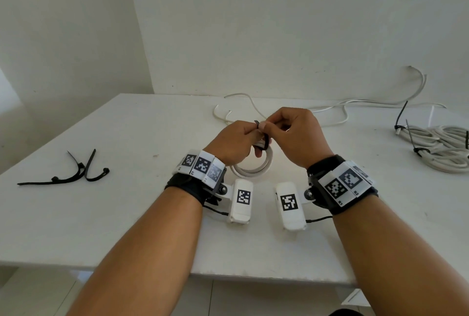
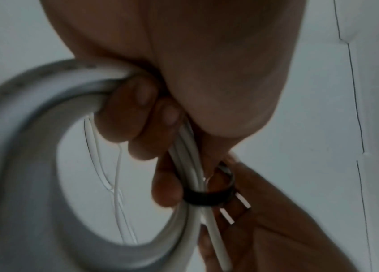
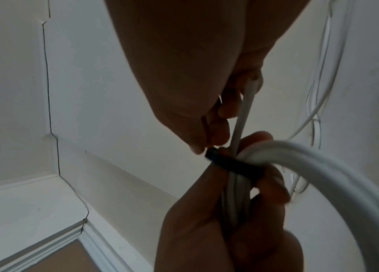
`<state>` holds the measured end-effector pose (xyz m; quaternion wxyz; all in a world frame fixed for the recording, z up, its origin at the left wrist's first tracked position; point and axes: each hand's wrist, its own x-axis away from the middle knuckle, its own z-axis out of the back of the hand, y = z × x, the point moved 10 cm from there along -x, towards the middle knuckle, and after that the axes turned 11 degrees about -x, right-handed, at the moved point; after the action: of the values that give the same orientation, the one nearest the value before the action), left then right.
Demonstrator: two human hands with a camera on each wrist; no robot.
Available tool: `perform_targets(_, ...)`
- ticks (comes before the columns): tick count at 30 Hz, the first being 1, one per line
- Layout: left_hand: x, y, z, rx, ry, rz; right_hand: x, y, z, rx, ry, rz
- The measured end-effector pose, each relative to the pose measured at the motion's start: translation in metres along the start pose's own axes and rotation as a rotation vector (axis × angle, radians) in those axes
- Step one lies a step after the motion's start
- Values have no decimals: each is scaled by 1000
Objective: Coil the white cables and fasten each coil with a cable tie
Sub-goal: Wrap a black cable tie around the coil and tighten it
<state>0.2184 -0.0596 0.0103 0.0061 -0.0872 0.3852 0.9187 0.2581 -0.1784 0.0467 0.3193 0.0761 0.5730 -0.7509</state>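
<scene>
Both wrists up front: left hand (image 1: 234, 142) grips white coil (image 1: 253, 167) to stop unwinding; right hand (image 1: 295, 133) pinches cable tie (image 1: 264, 142) tail, cinching above worktop (image 1: 101, 214).

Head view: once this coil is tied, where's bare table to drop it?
Bare table between the spare ties at left and the left hand. Also bare along the near edge, right of the right hand, in front of the tied coils. Crowded: far side, loose cables behind the hands.
</scene>
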Motion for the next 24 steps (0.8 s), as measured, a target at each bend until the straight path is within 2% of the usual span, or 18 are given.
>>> perform_targets(2,1,0,-5,100,-67,-12,-3,6,4,14,9,-59)
perform_targets(4,3,1,-12,166,-122,-19,-2,19,3,-41,-41,-173)
perform_targets(6,4,3,-19,163,-170,-25,2,28,-3,-129,-109,-263)
perform_targets(9,4,4,-25,161,-203,-37,3,31,-1,-205,-136,-310)
perform_targets(14,1,4,-23,204,-151,-26,1,49,16,-527,78,-450)
perform_targets(19,-4,-1,-18,248,-75,0,5,48,11,-803,206,-502)
perform_targets(21,-4,-3,-19,259,-69,6,7,44,7,-774,240,-463)
perform_targets(24,-2,-2,-26,266,-109,-13,3,40,8,-417,255,-327)
